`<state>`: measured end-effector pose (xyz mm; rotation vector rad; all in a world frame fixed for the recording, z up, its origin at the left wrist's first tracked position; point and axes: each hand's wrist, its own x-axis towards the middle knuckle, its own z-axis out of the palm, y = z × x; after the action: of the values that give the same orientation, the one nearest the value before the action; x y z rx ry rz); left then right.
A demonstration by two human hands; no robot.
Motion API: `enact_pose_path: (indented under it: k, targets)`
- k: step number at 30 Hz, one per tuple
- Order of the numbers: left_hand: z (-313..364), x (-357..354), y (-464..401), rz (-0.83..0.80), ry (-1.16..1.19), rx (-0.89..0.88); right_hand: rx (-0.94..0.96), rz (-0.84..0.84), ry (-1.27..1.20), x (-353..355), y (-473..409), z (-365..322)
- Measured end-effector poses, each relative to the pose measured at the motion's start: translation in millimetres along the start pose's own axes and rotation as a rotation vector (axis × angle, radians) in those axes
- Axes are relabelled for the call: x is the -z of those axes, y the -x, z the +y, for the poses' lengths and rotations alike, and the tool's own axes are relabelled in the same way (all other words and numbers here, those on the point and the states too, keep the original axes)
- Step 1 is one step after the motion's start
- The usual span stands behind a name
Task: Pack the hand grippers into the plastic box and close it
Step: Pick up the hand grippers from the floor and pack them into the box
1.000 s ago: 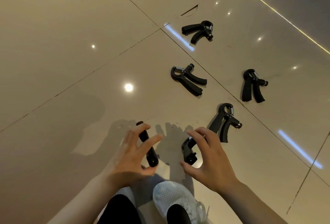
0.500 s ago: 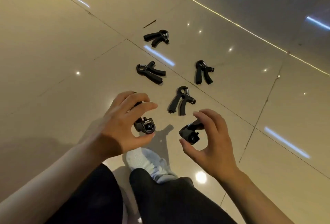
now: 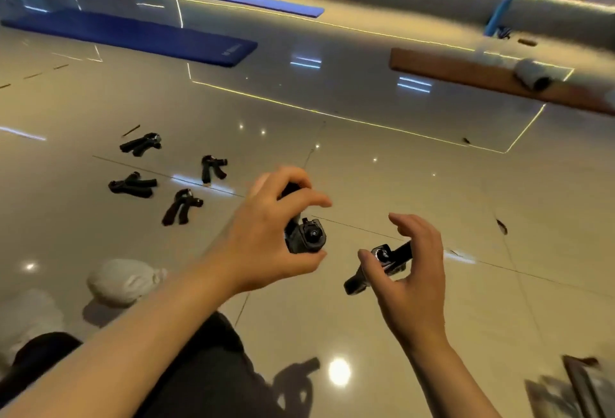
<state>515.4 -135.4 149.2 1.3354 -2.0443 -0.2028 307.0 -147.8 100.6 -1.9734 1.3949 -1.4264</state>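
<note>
Head view had swung up since half a second earlier, revealing blue mats [image 3: 159,36] far off. Left hand [image 3: 266,237] curled around one hand gripper [image 3: 304,237]; right hand [image 3: 409,271] pinched another gripper [image 3: 382,262]. Four grippers [image 3: 181,206] lay on the floor [image 3: 366,167], far left.

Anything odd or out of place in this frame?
Nothing damaged. Four hand grippers lie loose and scattered on the tile floor, each turned a different way. The left hand and right hand each hold one more. Small dark specks dot the tiles. The bottom right corner is too blurred to tell the box.
</note>
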Motion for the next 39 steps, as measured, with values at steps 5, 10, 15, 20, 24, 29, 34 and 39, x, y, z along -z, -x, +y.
enact_pose_path:
  k: [5, 10, 15, 20, 24, 29, 34, 39]
  targets:
    - [139, -97, 23, -0.027, 0.179, 0.048, -0.07, 0.071, 0.078, 154, 52, 34]
    - [250, -152, 48, -0.08, 0.28, 0.032, -0.213, 0.222, 0.119, 269, 116, 59]
    - [322, -183, 67, -0.16, 0.256, -0.102, -0.294, 0.254, 0.148, 326, 162, 67]
    - [353, -196, 74, -0.174, 0.291, -0.196, -0.391, 0.282, 0.189, 360, 185, 81]
    - [365, -203, 64, -0.152, 0.401, -0.119, -0.488, 0.312, 0.284, 385, 196, 94]
    - [380, -220, 44, -0.247, 0.439, -0.062, -0.56, 0.273, 0.398, 419, 195, 111]
    - [395, -241, 38, -0.296, 0.241, -0.094, -0.583, 0.098, 0.412, 453, 179, 121]
    - [436, -261, 17, -0.289, 0.189, -0.089, -0.616, 0.12, 0.301, 481, 186, 128]
